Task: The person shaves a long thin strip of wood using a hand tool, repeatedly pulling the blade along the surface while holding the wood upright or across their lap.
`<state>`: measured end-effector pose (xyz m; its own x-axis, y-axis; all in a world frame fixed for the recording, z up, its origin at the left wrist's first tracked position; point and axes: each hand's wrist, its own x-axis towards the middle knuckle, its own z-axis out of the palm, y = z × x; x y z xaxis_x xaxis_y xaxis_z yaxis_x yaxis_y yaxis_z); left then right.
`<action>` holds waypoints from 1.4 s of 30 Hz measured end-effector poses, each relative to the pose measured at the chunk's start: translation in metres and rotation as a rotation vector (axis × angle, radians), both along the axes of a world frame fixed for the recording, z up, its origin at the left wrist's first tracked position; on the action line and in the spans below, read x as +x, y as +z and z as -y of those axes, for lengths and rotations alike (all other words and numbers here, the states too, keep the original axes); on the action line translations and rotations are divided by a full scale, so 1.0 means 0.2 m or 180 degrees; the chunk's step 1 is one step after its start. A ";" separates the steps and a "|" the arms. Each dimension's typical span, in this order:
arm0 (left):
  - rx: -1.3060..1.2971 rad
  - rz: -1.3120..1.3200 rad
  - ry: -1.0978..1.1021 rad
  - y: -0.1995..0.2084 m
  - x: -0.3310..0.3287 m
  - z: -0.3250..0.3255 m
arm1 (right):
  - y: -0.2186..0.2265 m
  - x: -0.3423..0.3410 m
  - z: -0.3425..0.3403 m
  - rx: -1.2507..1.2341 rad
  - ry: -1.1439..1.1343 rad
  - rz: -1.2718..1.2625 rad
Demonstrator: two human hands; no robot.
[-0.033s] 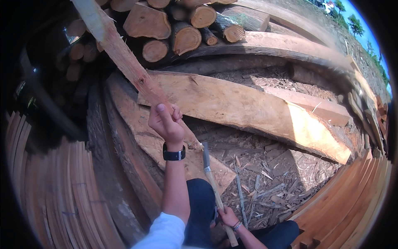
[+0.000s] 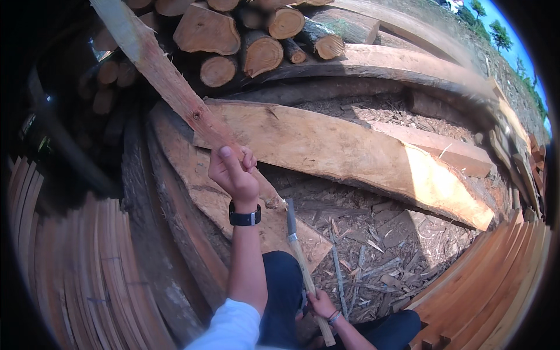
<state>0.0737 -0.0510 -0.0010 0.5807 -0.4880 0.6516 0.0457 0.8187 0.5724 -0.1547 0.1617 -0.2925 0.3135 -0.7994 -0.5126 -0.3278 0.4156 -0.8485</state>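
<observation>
My left hand (image 2: 234, 172) is closed around a long, narrow wooden plank (image 2: 175, 87), its thumb lying along the upper face. The plank slants from the upper left down toward my knees, with a dark knot just above the hand. Closed on the pale wooden handle of a long-handled knife (image 2: 303, 262) is my right hand (image 2: 322, 304), low in the head view. The knife's grey blade (image 2: 291, 217) points away from me, its tip beside the plank's rough lower end. Whether blade and plank touch, I cannot tell.
Beyond my hands lies a broad slab (image 2: 326, 146) with a sunlit right end. Cut logs (image 2: 265, 55) are piled behind it. Stacked boards stand left (image 2: 99, 262) and right (image 2: 484, 280). Wood chips (image 2: 379, 256) and sticks litter the ground on my right.
The plank's far end has swung slightly left. The blade has shifted a little to the right. Both hands keep their grips, almost in the same place.
</observation>
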 end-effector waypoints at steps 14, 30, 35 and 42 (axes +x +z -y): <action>-0.0051 0.0257 -0.0300 -0.01 -0.06 0.04 | 0.04 0.02 0.00 -0.1114 0.0438 -0.1873; -0.0015 0.0261 -0.0356 -0.02 -0.10 0.04 | 0.15 0.01 0.04 -0.1471 -0.0302 -0.1642; -0.0038 0.0242 -0.0449 -0.03 -0.14 0.04 | -0.05 -0.02 0.00 -0.1439 0.0062 -0.1710; -0.0032 0.0250 -0.0383 -0.02 -0.11 0.03 | 0.19 0.07 0.07 -0.1300 -0.0463 -0.1408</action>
